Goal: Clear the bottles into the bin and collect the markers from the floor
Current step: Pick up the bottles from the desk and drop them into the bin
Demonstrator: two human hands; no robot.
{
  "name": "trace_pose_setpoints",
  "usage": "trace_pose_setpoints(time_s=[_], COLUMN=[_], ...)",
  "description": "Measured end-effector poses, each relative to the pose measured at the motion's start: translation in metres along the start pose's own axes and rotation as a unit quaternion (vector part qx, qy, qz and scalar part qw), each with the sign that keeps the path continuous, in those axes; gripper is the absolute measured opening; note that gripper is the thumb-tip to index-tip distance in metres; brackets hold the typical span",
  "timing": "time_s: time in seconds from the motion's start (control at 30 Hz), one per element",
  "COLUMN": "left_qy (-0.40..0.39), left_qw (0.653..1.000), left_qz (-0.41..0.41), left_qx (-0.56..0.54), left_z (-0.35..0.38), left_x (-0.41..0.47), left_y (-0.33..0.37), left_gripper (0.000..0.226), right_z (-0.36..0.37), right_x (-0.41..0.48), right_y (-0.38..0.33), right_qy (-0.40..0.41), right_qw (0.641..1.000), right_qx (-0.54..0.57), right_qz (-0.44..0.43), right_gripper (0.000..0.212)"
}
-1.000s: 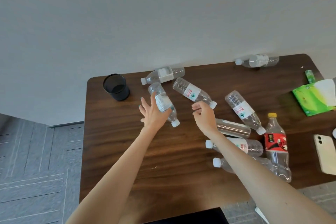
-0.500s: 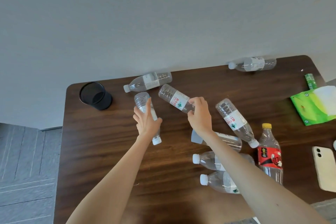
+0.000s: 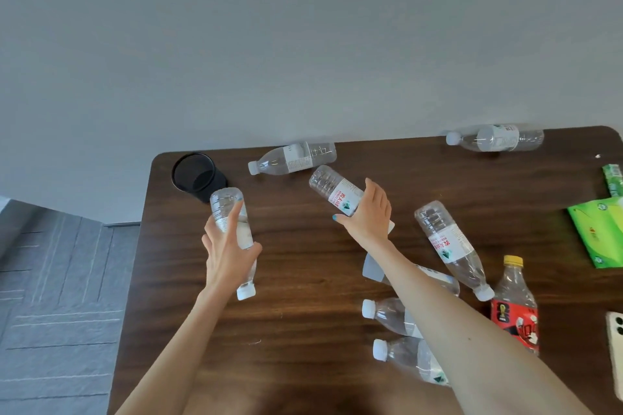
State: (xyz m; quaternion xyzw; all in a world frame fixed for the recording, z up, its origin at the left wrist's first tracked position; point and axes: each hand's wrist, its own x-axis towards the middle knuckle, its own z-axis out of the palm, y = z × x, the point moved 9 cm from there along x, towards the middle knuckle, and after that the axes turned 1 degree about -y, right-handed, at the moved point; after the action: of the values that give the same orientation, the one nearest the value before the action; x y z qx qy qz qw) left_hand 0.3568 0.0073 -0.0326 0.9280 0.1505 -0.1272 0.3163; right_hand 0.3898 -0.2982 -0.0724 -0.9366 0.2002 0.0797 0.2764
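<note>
Several clear plastic bottles lie on a dark wooden table. My left hand grips one clear bottle, base pointing away, white cap toward me. My right hand is closed around a second clear bottle with a red and white label. Other bottles lie at the back edge, at the far right back, and right of my right arm. A bottle with a red label and yellow cap lies near them. No markers or bin are in view.
A black mesh cup stands at the table's back left corner. A green tissue pack and a white phone lie at the right edge. Grey carpet floor is left of the table; a grey wall is behind it.
Both hands closed on their bottles and raised them off the table. The left bottle moved left toward the black cup. The view has shifted right and nearer.
</note>
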Motion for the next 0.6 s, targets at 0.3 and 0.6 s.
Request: trace_pose_setpoints(time_s=[0.3,0.6], left_qy=[0.047,0.057], left_qw=[0.998,0.995], left_qz=[-0.048,-0.079], left_qx=[-0.002,-0.012], left_z=[-0.056,-0.09], left_x=[-0.025,-0.059], left_y=[-0.052,-0.118], left_gripper=[0.089,0.09], right_z=[0.037,0.116], right_x=[-0.026,-0.119], right_y=[-0.02,-0.101], right_qy=[-0.045,-0.131], right_qw=[0.998,0.987], right_qx=[-0.043,-0.051], right_qz=[0.017,-0.071], right_gripper=[0.077,0.071])
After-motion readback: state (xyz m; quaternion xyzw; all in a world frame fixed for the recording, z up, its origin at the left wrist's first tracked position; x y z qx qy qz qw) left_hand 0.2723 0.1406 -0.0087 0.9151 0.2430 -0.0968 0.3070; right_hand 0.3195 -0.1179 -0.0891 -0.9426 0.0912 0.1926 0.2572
